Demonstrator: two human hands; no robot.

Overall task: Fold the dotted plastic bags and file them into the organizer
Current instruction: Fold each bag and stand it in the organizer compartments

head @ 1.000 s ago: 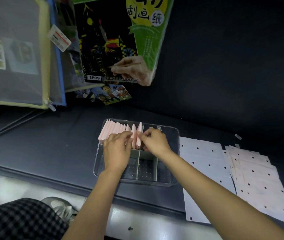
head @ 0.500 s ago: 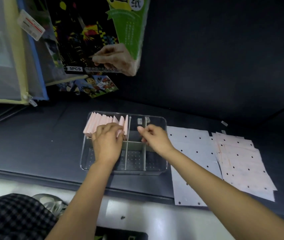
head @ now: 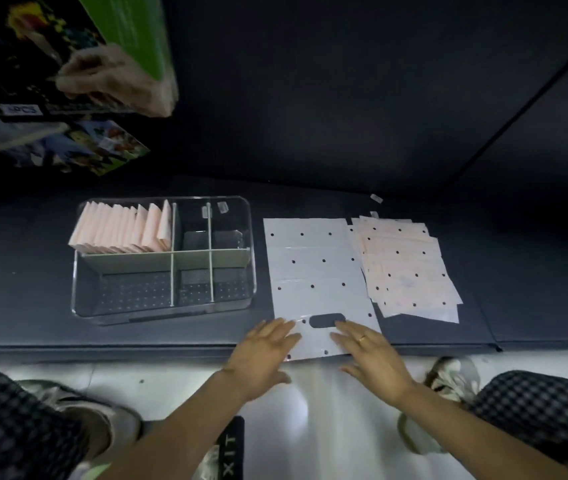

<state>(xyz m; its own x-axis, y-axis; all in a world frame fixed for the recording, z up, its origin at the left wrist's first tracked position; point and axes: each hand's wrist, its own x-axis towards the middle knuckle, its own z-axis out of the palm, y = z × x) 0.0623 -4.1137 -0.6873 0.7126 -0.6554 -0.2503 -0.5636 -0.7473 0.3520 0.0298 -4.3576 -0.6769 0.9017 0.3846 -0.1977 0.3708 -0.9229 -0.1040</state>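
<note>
Upper-left packaging was blurred, its print unreadable. The flat white dotted plastic bag (head: 313, 268) with an oval handle slot lay right of the clear compartmented plastic organizer (head: 248, 271), whose far-left section held upright pink folded bags (head: 121, 230). Left hand (head: 261, 355) and right hand (head: 372, 358) rested with spread fingers on the bag's near edge, gripping nothing.

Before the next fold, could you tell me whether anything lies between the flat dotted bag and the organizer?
Nothing visible does: bare tabletop separates the dotted bag from the organizer on its left. Both hands rest on the bag's near edge.
</note>
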